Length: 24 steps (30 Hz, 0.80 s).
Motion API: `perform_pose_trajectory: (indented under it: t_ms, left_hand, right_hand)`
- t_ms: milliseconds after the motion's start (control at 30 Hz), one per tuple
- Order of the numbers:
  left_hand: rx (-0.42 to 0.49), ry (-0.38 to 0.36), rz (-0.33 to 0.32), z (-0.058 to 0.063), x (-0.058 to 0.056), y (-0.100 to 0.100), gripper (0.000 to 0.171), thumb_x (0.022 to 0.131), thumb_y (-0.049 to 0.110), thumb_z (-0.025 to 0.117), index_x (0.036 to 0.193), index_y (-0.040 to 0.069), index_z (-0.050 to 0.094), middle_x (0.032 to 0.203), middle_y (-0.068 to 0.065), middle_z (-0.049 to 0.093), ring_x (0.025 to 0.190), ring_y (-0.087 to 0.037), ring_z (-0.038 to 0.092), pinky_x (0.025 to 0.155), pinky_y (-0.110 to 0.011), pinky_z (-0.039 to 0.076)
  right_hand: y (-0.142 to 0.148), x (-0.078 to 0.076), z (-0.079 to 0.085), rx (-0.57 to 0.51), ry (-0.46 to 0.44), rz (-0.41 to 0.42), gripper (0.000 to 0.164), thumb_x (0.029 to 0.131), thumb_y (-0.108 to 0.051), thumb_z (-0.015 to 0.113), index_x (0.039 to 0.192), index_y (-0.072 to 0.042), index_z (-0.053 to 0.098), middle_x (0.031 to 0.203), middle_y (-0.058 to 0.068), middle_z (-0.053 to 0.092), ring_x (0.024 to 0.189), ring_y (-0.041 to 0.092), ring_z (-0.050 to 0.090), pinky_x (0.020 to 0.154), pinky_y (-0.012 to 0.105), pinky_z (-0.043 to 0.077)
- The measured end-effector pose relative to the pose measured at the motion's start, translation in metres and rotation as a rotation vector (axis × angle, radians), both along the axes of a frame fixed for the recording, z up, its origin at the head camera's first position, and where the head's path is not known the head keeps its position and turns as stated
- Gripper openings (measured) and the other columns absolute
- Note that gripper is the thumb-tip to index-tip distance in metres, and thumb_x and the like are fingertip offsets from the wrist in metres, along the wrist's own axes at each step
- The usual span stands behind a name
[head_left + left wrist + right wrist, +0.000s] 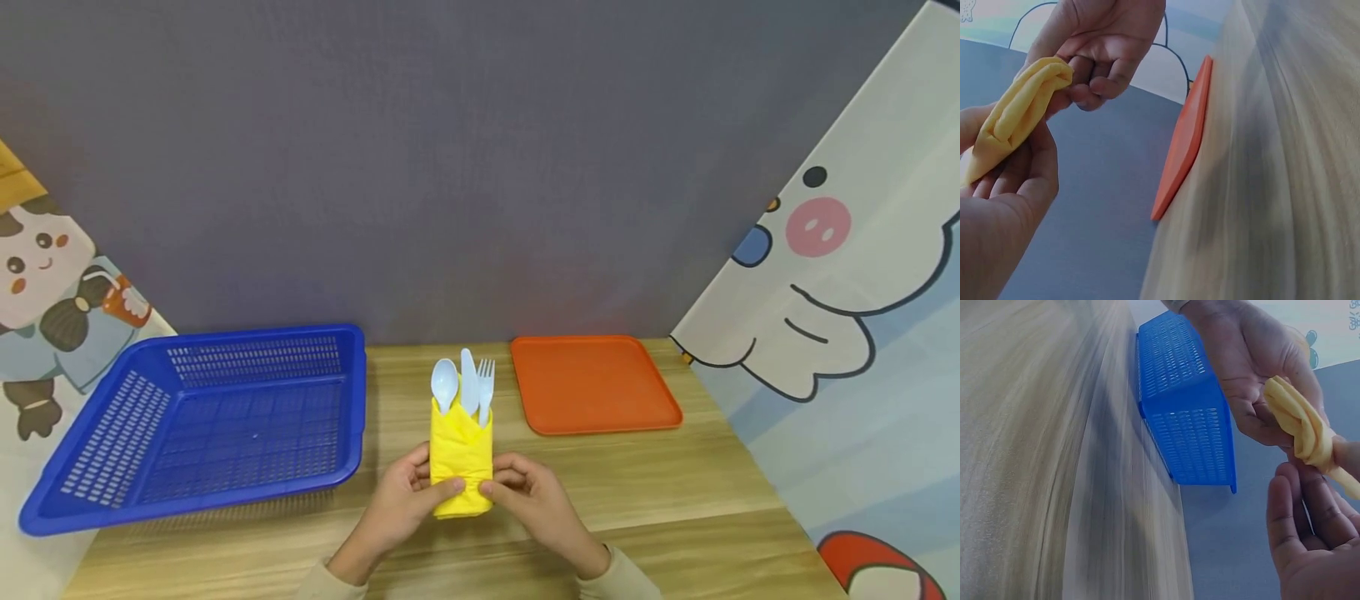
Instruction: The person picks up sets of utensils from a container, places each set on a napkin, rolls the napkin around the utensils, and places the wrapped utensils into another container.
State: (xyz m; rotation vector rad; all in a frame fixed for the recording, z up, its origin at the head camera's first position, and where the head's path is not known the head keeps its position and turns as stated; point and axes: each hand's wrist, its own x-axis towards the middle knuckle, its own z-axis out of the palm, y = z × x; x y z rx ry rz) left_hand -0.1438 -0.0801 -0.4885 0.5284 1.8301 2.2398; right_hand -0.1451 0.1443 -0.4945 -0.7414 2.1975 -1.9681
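Both hands hold a folded yellow napkin [461, 458] up above the table, one at each side. Its pocket carries a pale spoon [445, 383], a knife [468, 383] and a fork [486, 390], their upper ends sticking out at the top. The left hand [403, 497] grips the left edge, thumb across the front and fingers behind. On the opposite edge the right hand [534, 500] pinches likewise, its thumb near the lower corner. From below, both wrist views show the napkin's rolled lower end [1025, 103] between the hands; the cutlery is hidden there.
A blue perforated basket [247, 492] stands at the left of the wooden table [420, 575]. An orange tray [597, 385] lies at the back right. Behind rises a grey panel [450, 167], with cartoon-printed sheets [862, 275] at both sides.
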Motion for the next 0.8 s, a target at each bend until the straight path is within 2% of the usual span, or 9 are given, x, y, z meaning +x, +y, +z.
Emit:
perform_pose_trajectory:
  t_ms: [233, 500, 567, 667, 800]
  left_hand:
    - [-0.039, 0.038, 0.057, 0.014, 0.002, -0.006, 0.047, 0.091, 0.0, 0.069, 0.13, -0.017, 0.048, 0.109, -0.031, 0.066, 0.09, -0.023, 0.072, 0.076, -0.039, 0.06]
    - [-0.079, 0.036, 0.086, 0.029, 0.001, -0.021, 0.047, 0.092, 0.001, 0.07, 0.131, -0.015, 0.049, 0.11, -0.029, 0.067, 0.091, -0.026, 0.072, 0.076, -0.04, 0.06]
    - [-0.095, 0.021, 0.13, 0.034, 0.0, -0.026, 0.045, 0.091, 0.001, 0.071, 0.128, -0.015, 0.051, 0.108, -0.028, 0.068, 0.089, -0.026, 0.072, 0.075, -0.04, 0.06]
    - [-0.151, -0.02, 0.237, 0.044, -0.004, -0.036, 0.042, 0.088, -0.001, 0.072, 0.124, -0.012, 0.054, 0.104, -0.024, 0.07, 0.085, -0.024, 0.073, 0.073, -0.037, 0.06]
    - [-0.241, -0.091, 0.353, 0.059, -0.012, -0.06, 0.041, 0.087, -0.001, 0.072, 0.124, -0.01, 0.055, 0.102, -0.021, 0.071, 0.083, -0.022, 0.072, 0.072, -0.033, 0.06]
  right_hand:
    - [-0.01, -0.003, 0.009, -0.002, -0.026, 0.029, 0.021, 0.098, -0.008, 0.065, 0.116, 0.001, 0.064, 0.102, 0.011, 0.073, 0.09, 0.02, 0.07, 0.08, 0.037, 0.059]
    - [-0.018, -0.006, 0.018, -0.064, 0.068, 0.094, 0.021, 0.099, -0.002, 0.06, 0.12, -0.001, 0.063, 0.104, 0.014, 0.07, 0.093, 0.022, 0.068, 0.081, 0.039, 0.058]
    - [-0.017, -0.007, 0.018, -0.071, 0.09, 0.116, 0.022, 0.101, -0.001, 0.056, 0.122, 0.0, 0.061, 0.105, 0.017, 0.069, 0.094, 0.025, 0.068, 0.081, 0.04, 0.058]
    - [-0.015, -0.007, 0.017, -0.076, 0.109, 0.136, 0.023, 0.102, 0.0, 0.052, 0.124, 0.0, 0.06, 0.104, 0.022, 0.068, 0.094, 0.03, 0.067, 0.083, 0.04, 0.058]
    - [-0.009, -0.008, 0.012, -0.061, 0.108, 0.138, 0.022, 0.103, 0.0, 0.05, 0.123, 0.0, 0.061, 0.104, 0.023, 0.067, 0.096, 0.031, 0.067, 0.084, 0.039, 0.057]
